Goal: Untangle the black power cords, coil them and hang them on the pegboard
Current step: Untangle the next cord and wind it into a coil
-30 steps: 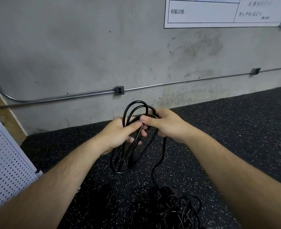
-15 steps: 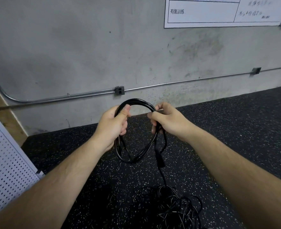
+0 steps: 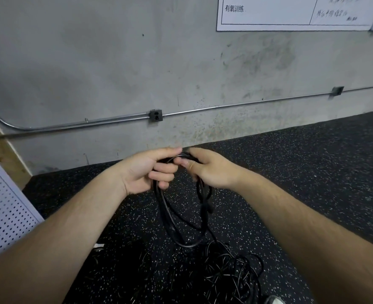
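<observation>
Above the speckled floor (image 3: 312, 172): left hand (image 3: 145, 170) and right hand (image 3: 211, 171) close together, fingers (image 3: 162, 167) of both clamped round top of cord coil (image 3: 204, 205). Long axis vertical, hanging below fingers. Pegboard (image 3: 3, 216) off left, nearer left hand.

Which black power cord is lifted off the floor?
The looped black cord, gripped by left hand and right hand; the tangled black cords lie below.

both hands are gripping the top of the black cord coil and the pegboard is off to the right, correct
Not quite: the head view shows the pegboard at the left edge, not the right. The rest stands: the left hand and right hand both grip the top of the black cord coil.
</observation>
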{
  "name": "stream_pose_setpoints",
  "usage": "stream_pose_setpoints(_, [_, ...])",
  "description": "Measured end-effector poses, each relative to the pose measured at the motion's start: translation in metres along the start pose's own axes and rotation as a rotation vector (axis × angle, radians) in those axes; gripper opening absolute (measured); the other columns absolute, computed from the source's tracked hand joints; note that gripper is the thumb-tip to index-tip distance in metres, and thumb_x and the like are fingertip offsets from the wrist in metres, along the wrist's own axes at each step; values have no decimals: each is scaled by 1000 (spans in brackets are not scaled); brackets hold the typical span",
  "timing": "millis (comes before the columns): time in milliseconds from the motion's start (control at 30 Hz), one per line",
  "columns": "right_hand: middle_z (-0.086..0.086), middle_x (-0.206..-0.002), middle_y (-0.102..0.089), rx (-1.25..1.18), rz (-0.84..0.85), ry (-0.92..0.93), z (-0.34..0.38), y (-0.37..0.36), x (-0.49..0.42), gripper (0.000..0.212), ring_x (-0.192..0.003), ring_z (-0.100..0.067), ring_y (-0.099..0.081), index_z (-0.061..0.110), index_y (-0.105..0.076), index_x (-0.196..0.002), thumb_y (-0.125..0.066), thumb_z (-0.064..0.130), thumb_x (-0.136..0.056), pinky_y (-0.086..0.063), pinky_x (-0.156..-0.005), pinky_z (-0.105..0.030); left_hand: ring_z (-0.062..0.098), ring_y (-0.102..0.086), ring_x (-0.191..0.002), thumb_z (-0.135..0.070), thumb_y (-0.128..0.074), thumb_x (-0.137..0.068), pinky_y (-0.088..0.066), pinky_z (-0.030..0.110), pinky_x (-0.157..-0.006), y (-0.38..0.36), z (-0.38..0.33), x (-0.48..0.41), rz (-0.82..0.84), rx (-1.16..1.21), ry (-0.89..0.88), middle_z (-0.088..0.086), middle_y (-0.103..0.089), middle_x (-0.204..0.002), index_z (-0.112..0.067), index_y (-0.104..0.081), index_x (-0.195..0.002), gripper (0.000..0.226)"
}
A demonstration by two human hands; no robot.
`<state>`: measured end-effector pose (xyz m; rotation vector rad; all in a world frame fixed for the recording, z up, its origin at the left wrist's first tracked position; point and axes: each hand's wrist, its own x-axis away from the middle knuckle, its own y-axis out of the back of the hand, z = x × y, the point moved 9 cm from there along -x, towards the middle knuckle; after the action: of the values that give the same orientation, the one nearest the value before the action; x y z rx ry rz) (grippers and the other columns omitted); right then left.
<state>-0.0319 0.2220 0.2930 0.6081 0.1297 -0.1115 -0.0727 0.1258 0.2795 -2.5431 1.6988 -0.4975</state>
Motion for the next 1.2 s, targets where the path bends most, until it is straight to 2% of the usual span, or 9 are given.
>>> stream_pose_setpoints(167, [-6, -96, -69, -545, 149, -141, -36, -12, 9, 18, -91, -18, -65, 11, -61, -109, -65, 20, -95, -49, -80, -31, -1, -23, -31, -29, -50, -96, -14, 15, -31, 25, -22, 9, -47, 184, -109, -14, -26, -45, -19, -51, -72, 27])
stream_pose_setpoints(267, [1, -91, -72, -504, 244, -164, -51, -27, 10, 8, -87, -14, -68, 10, -62, -104, -54, 11, -101, -48, -87, -35, -1, -22, -31, -30, -50, -95, -14, 16, -31, 43, -32, 19, -118, 183, -161, -14, -25, -44, -20, -49, -71, 27])
stream_pose_setpoints(367, [1, -96, -73, -412, 314, -211, -60, -46, 12, 18, -95, -16, -69, 14, -66, -100, -55, 29, -104, -49, -102, -41, 0, -23, -29, -30, -48, -95, -15, 16, -29, 54, -40, 27, -160, 234, -209, -13, -26, -42, -20, -47, -70, 26])
stream_pose_setpoints(467, [-4, -102, -71, -425, 301, -291, -70, -56, 10, 57, -107, -24, -68, 14, -68, -114, -50, 65, -94, -47, -109, -41, 2, -23, -27, -31, -48, -94, -16, 16, -28, 65, -49, 33, -189, 247, -254, -12, -26, -40, -22, -46, -70, 25])
stream_pose_setpoints(567, [-2, -86, -68, -172, 398, -311, -84, -62, 18, 65, -87, -19, -66, 12, -64, -102, -41, 72, -92, -45, -106, -42, 4, -24, -27, -29, -51, -90, -15, 16, -28, 85, -62, 45, -261, 302, -335, -11, -27, -39, -23, -45, -69, 23])
stream_pose_setpoints(700, [3, -64, -53, -187, 434, -412, -114, -62, 35, 38, -60, -16, -53, 17, -55, -78, -51, 45, -102, -45, -76, -37, 8, -25, -28, -29, -53, -84, -19, 20, -28, 120, -81, 68, -357, 361, -459, -9, -27, -40, -25, -47, -66, 19])
stream_pose_setpoints(767, [4, -63, -41, -272, 331, -402, -114, -48, 30, 33, -57, -14, -37, 15, -59, -84, -49, 39, -106, -30, -60, -33, 7, -23, -28, -28, -48, -94, -15, 16, -29, 132, -77, 69, -429, 316, -452, -10, -27, -41, -24, -45, -69, 25])
stream_pose_setpoints(900, [5, -67, -33, -445, 161, -347, -87, -21, 19, 36, -61, -14, -26, 7, -63, -106, -34, 28, -108, -17, -61, -36, 3, -21, -30, -29, -38, -108, -15, 18, -33, 138, -61, 56, -535, 226, -432, -12, -28, -43, -21, -44, -76, 33])
stream_pose_setpoints(1200, [-11, -86, -70, -390, 159, -190, -3, -18, 20, 16, -63, -21, -66, -1, -57, -107, -48, 13, -107, -55, -57, -31, 9, -39, -47, -40, -48, -106, -35, 23, -46, 112, -40, 32, -612, 96, -425, -4, -51, -62, -16, -48, -90, 29])
